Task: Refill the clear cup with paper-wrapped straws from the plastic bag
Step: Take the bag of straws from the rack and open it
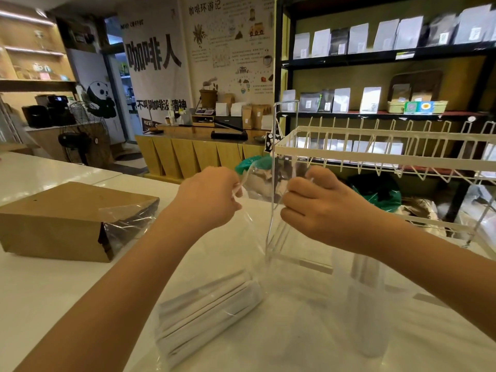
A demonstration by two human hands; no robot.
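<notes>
White straws inside clear bag

the plastic bag is thin clear film, glossy and creased, catching small glints. the straws inside it wear matt white paper wrappers. the clear cup looks like smooth transparent plastic, faint against the counter, which is white, smooth and shiny. the box is matt brown cardboard with crinkled clear film spilling from its open end. the rack is white-coated wire with a smooth finish.
</notes>
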